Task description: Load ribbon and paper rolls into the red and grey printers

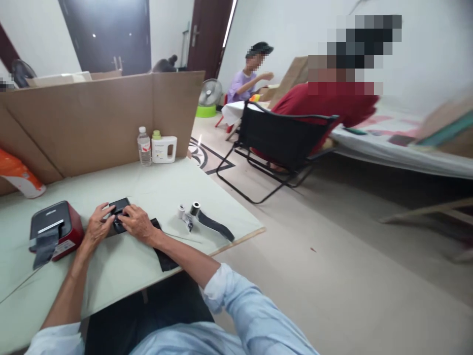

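Note:
Both hands meet over a small black case (120, 203) lying on the pale green table, and fingers cover its middle. My left hand (98, 226) grips its left side with bent fingers. From the right, my right hand (138, 224) presses its curled fingers onto the same case; any smaller part under the fingertips is hidden. Left of my left hand stands a red and black box-shaped machine (55, 227) with a dark strip (47, 246) hanging from its front. A black cloth-like piece (164, 259) lies by my right wrist.
Right of my hands are a black roll (195, 208) with its strip unrolled and a small white roll (181, 212). A water bottle (144, 148), a white jug (164, 150) and an orange-white bottle (22, 175) stand by the cardboard screen (111, 118). Two people sit beyond.

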